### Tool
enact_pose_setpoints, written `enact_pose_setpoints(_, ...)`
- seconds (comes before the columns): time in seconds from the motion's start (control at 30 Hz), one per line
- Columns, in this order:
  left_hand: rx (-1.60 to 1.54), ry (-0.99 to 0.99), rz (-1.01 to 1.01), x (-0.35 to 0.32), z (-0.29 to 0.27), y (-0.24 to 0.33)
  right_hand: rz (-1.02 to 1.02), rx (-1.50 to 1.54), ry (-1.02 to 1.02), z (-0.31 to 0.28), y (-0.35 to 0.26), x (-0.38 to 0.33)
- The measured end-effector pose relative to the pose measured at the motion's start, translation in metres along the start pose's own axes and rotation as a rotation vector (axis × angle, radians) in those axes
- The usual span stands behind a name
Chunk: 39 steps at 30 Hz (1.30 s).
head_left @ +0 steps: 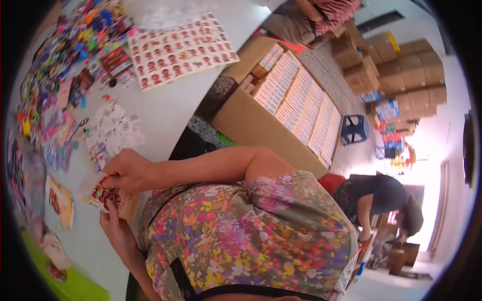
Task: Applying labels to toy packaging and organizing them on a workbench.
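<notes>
On a white table [165, 115] strewn with sticker sheets [178, 47], the right hand [128, 170] and left hand [116, 228] pinch shut on a small printed card packet [108, 198], likely light, bendable, best gripped by its edges.

White table [170, 110] bears sticker sheets [181, 47] (colourful piles).

Single head-worn fisheye view, tilted hard and turned over the shoulder, looking down past a flowered sleeve [251, 226] to the white table [165, 110] at the left. Close on both hands, left hand [116, 228] and right hand [129, 170], near the lower left. Farther off, a big carton [261, 128], stacked boxes [401, 65], another person [376, 195] at right. Black rim curving all round
</notes>
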<state>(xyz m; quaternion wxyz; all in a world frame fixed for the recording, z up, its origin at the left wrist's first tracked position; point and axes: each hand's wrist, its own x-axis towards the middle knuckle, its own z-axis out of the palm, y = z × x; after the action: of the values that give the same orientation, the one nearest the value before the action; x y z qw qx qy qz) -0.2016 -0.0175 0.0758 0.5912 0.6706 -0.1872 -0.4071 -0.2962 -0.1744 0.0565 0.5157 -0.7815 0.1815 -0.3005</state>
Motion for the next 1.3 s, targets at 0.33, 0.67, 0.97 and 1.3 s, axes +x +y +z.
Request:
enact_pose_setpoints(0.33,0.085,0.159,0.224,-0.001,0.03,0.001,0.152,-0.068,-0.028,-0.024,-0.006,-0.021)
enact_pose_setpoints(0.67,0.115,0.052,0.198,-0.014,0.039,0.001,0.351,0.767,-0.009,-0.033,0.007,-0.036)
enact_pose_setpoints(0.97,0.343,0.166,0.304,0.003,0.03,0.005,-0.319,0.021,0.117,-0.033,0.017,-0.018)
enact_pose_setpoints(1.3,0.155,0.066,0.148,0.01,0.024,0.025,0.199,0.305,-0.442,-0.074,-0.006,0.005)
